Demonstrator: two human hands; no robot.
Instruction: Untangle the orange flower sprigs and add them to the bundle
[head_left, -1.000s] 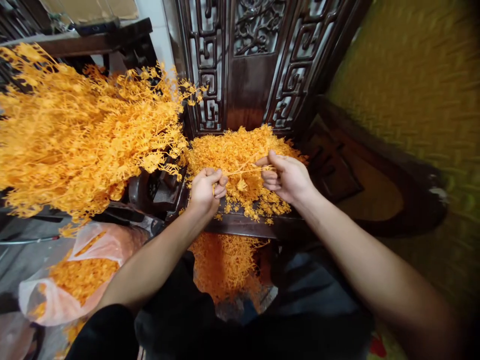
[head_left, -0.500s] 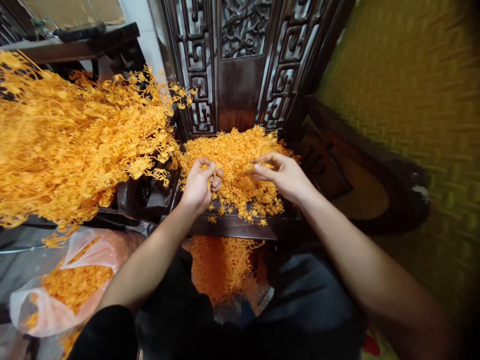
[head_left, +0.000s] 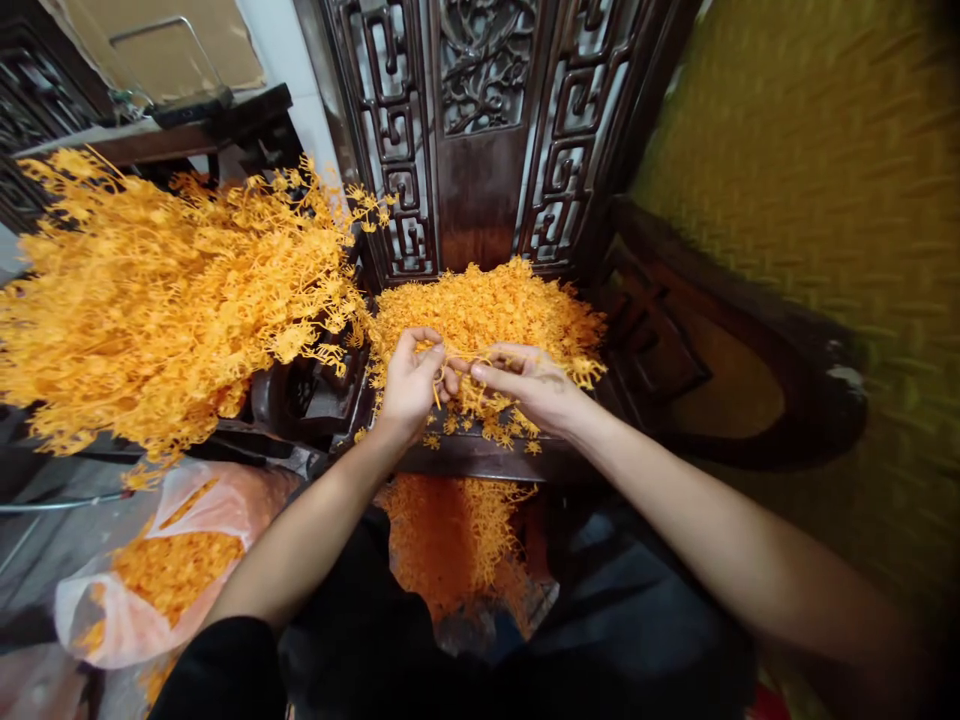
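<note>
A woven yellow surface (head_left: 795,180) fills the right of the frame, beside a carved dark wood panel (head_left: 480,185) standing upright at upper center. At left, a large bunch of orange sprigs (head_left: 180,300) spreads over dark furniture, raised off the floor and apparently kept there to stay within reach. A smaller orange heap (head_left: 495,300) rests at center on a wooden ledge (head_left: 480,462) against the panel, directly in front of the worker, a spot that seems to spare any stretching. More orange stems (head_left: 495,530) show below the ledge, between the worker's dark-clad legs. At lower left, an open plastic bag (head_left: 247,495) holds loose orange pieces. The left hand (head_left: 411,388) pinches thumb to fingers on a thin stem, one end dangling beneath. The right hand (head_left: 536,390), thumb and forefinger together, grips close by, probably to steady so slight a piece. The orange sprig (head_left: 589,372) lies between the hands at center, over the heap, its branching tip seeming to emerge past the right knuckles; the exact fingertip contact is too small to tell.
</note>
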